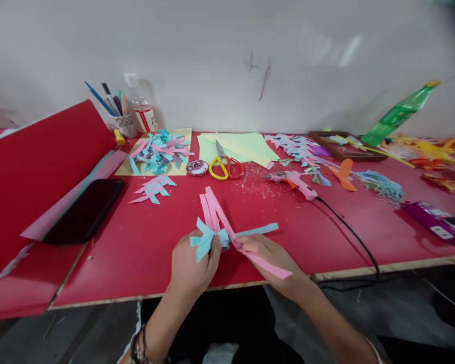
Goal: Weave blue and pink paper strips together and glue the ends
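My left hand [191, 265] is closed on a bundle of interlaced pink and light-blue paper strips [217, 230], pinching it near the blue ends. My right hand [267, 255] pinches the same strips from the right, where a pink strip runs under its fingers and a blue strip sticks out to the right. Both hands hover over the front edge of the red table [136, 253]. A finished pink-and-blue woven piece [154, 188] lies farther back on the left.
A pile of woven paper pieces [160, 150] lies on yellow paper beside scissors [224, 164], green paper sheets [238, 145] and a glue gun [293, 181] with a black cord. A black phone [84, 210], red card [34, 162], pen cup [126, 123] and green bottle [400, 114] stand around.
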Available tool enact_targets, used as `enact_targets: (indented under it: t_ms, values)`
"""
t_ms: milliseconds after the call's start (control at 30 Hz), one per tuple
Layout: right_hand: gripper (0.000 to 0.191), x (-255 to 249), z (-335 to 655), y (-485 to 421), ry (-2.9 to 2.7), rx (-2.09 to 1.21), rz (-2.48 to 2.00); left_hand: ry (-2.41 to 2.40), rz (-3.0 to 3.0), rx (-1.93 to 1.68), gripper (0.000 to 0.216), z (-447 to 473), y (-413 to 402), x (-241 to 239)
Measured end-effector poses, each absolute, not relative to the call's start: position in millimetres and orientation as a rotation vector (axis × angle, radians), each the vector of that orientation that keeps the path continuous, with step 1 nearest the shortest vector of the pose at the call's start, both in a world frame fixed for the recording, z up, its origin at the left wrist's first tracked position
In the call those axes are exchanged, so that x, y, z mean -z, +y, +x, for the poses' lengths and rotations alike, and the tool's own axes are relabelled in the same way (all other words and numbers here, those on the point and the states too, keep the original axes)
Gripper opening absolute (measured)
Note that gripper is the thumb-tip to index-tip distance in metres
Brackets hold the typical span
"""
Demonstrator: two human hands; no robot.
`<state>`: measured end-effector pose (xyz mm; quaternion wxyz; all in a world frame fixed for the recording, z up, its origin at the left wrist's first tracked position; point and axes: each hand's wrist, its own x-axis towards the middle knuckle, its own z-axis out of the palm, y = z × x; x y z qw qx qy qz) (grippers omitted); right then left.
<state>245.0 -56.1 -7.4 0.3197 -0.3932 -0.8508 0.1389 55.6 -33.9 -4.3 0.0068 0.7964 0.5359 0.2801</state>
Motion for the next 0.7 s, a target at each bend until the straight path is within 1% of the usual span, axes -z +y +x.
enact_targets:
  t_ms: [167,333,467,600,700]
  values:
    - [0.021,-0.8,240.6,-60.0,-2.283,-0.349,-0.996,1.673,2.496,-0.87,0.04,55.7,-34.6,0.8]
    - [0.019,-5.3,237.5,-61.7,-2.329,-0.442,-1.162,1.661,2.495,-0.901,0.039,55.7,-34.2,0.0]
    - [0.019,-5.7,237.2,-60.7,-2.339,-0.536,-1.126,1.624,2.496,-0.928,0.039,55.5,-34.2,3.8]
    - [0.017,-3.9,240.4,-60.7,-2.308,-0.605,-1.057,1.644,2.464,-0.883,0.039,55.3,-34.6,2.4]
    - [0.016,-3.8,240.9,-61.3,-2.325,-0.62,-1.1,1.541,2.453,-0.772,0.037,54.6,-34.9,-4.8]
